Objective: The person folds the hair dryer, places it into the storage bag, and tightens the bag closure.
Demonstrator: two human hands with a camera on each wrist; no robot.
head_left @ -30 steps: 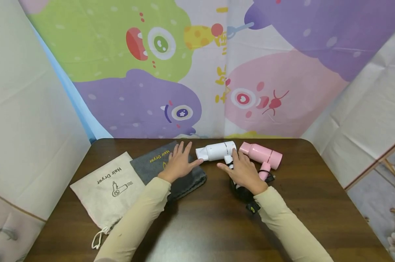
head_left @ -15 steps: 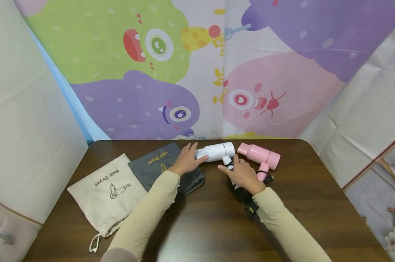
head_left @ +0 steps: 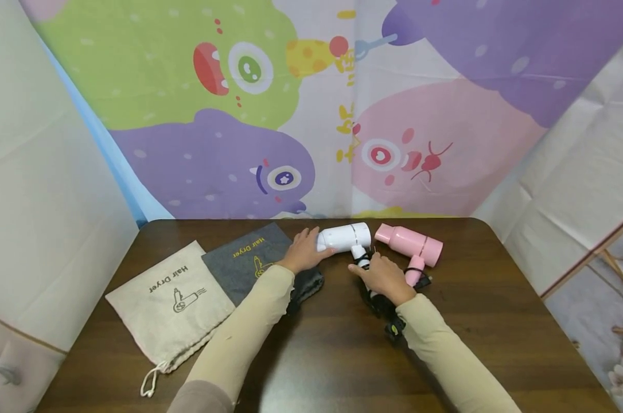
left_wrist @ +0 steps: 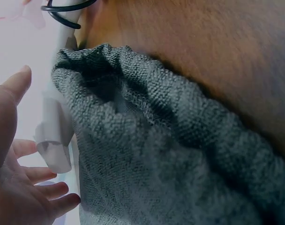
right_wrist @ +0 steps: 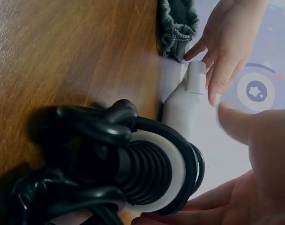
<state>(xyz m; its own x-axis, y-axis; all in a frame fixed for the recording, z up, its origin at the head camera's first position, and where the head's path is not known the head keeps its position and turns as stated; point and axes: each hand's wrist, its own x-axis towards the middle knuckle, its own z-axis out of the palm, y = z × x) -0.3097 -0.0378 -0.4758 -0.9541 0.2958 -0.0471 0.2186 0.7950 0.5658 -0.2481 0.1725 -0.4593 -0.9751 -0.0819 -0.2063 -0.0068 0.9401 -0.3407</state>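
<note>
A white hair dryer (head_left: pixel 344 237) lies near the table's far edge, its nozzle to the left and black cord (right_wrist: pixel 91 122) bundled round its handle. My left hand (head_left: pixel 302 251) is at the nozzle (left_wrist: pixel 58 157), fingers spread on its far side, thumb on the near side. Over the handle is my right hand (head_left: pixel 388 277); its thumb stands off to the left while the fingers reach along the handle's other side, partly hidden by cord in the right wrist view. Beneath my left wrist lies a dark grey drawstring pouch (head_left: pixel 241 265) printed "Hair Dryer", its gathered mouth (left_wrist: pixel 105 79) towards the right.
Right of the white dryer lies a pink hair dryer (head_left: pixel 412 244) with its own black cord wrapped round the handle. A beige drawstring pouch (head_left: pixel 172 310) lies flat at the left of the brown table (head_left: pixel 477 344). Behind hangs a cartoon cloth (head_left: pixel 239 155).
My left hand has moved right from over the grey pouch to the white dryer's nozzle. My right hand has drawn slightly nearer along the handle, its fingers lower beside it.
</note>
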